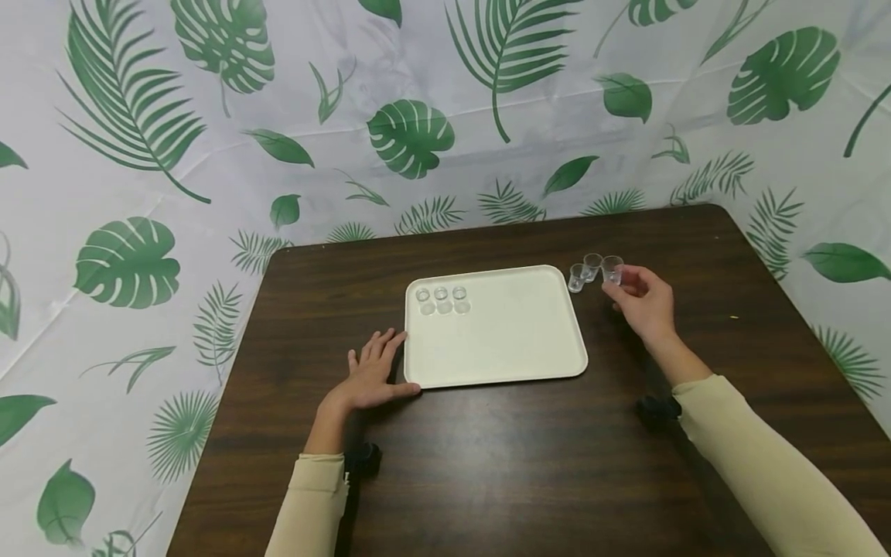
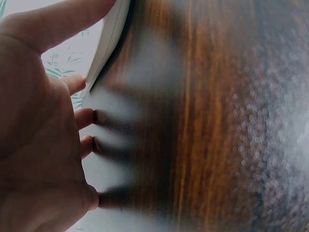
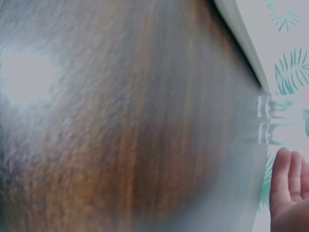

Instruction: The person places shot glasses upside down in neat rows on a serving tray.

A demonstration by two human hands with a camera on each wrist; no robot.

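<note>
A cream tray (image 1: 501, 340) lies on the dark wooden table. In its far left corner stand small clear shot glasses (image 1: 442, 295) in a row; which way up they are, I cannot tell. My left hand (image 1: 372, 377) rests spread at the tray's left edge, thumb along the near corner; the left wrist view also shows the palm and fingers (image 2: 85, 117). Beyond the tray's far right corner, my right hand (image 1: 643, 302) pinches a clear shot glass (image 1: 612, 269) between thumb and fingers. Two more shot glasses (image 1: 591, 266) stand just left of it, close together.
The brown table (image 1: 487, 464) reaches back to a white cloth (image 1: 313, 209) printed with green leaves. A dark wrist camera (image 1: 657, 410) sits below the right wrist, another (image 1: 365, 458) by the left. Light glares off the table's near part.
</note>
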